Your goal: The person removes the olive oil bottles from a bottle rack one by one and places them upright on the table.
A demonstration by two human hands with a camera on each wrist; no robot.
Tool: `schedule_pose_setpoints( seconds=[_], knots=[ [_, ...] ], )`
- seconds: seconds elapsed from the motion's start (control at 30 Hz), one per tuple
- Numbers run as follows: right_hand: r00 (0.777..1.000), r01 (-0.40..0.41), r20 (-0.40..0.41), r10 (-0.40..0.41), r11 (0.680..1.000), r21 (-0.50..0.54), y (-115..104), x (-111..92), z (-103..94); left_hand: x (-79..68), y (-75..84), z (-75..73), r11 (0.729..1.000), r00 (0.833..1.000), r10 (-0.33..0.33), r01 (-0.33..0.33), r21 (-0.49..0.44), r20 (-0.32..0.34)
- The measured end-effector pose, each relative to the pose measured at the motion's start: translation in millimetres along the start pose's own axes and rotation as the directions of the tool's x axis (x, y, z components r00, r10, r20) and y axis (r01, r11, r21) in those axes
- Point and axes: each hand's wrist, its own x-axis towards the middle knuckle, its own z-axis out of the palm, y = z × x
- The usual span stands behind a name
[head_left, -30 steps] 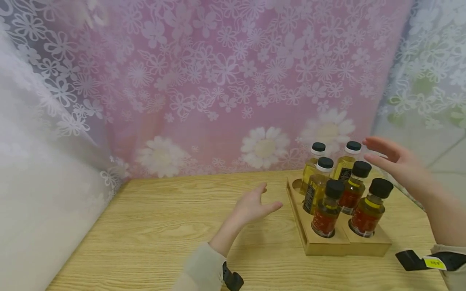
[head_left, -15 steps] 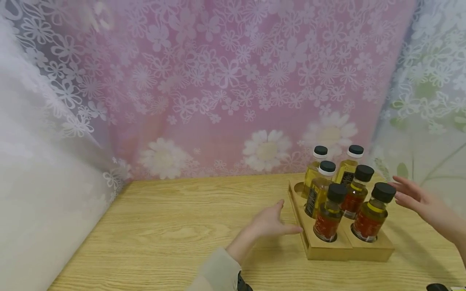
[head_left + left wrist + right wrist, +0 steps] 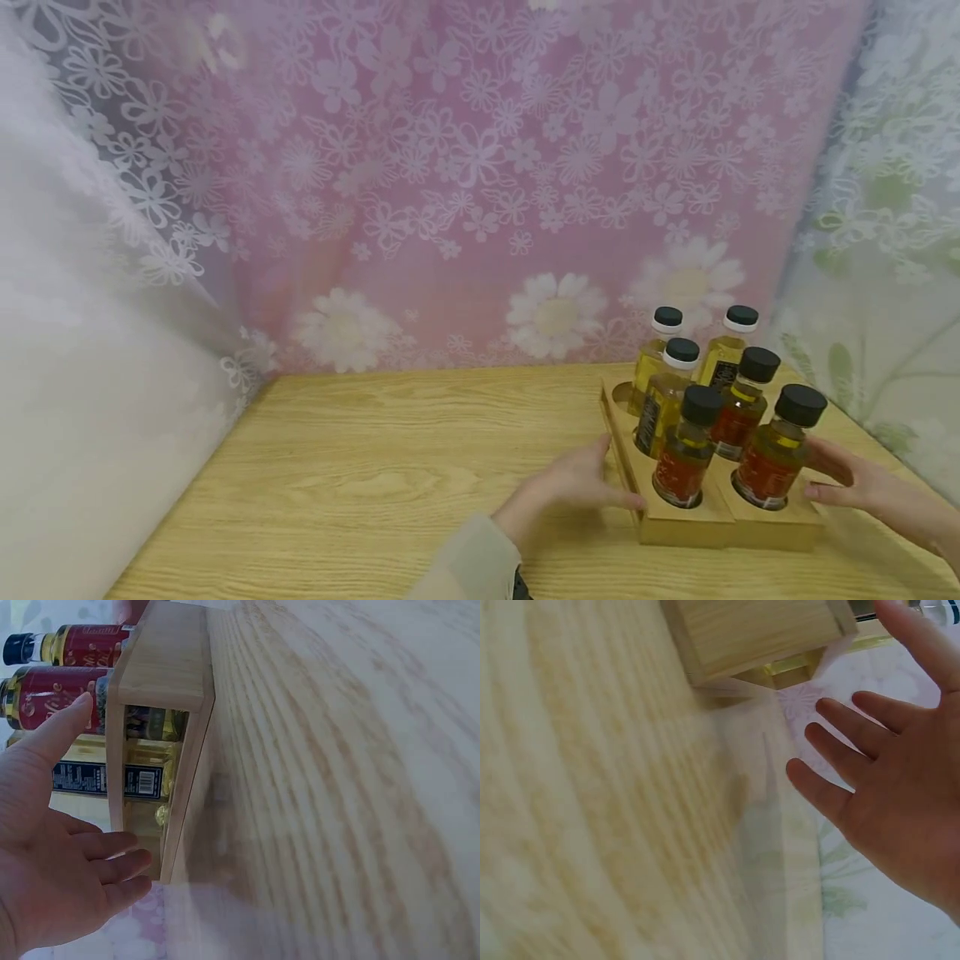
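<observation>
A wooden bottle rack stands at the right of the table, holding several dark-capped oil bottles. Red labels mark the front left bottle, the front right bottle and another bottle behind. Bottles of yellow oil fill the back holes. My left hand lies along the rack's left side, fingers extended and thumb at its front corner; in the left wrist view the open side wall shows bottle bottoms. My right hand is at the right side, fingers spread in the right wrist view; contact there is unclear.
One round hole at the rack's back left holds no bottle. The wooden table stretches left. A pink floral curtain hangs behind it, with pale curtains at both sides.
Both hands have closed in on the rack from its two sides. The right hand came down from beside the back bottles; the left moved right and nearer. The rack stays put.
</observation>
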Motion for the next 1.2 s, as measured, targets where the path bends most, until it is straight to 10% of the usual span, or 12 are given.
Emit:
schedule_pose_setpoints(
  seconds=[0.33, 1.2],
  knots=[
    [0.992, 0.062, 0.107, -0.062, 0.998, 0.007, 3, 2, 16.3, 5.2, 6.3, 4.8, 0.993, 0.994, 0.094, -0.089, -0.071, 0.063],
    [0.992, 0.043, 0.119, -0.046, 0.999, 0.027, -5, -1, 24.1, 2.8, 13.4, 16.0, 0.992, 0.996, -0.062, 0.055, -0.111, -0.064]
  ],
)
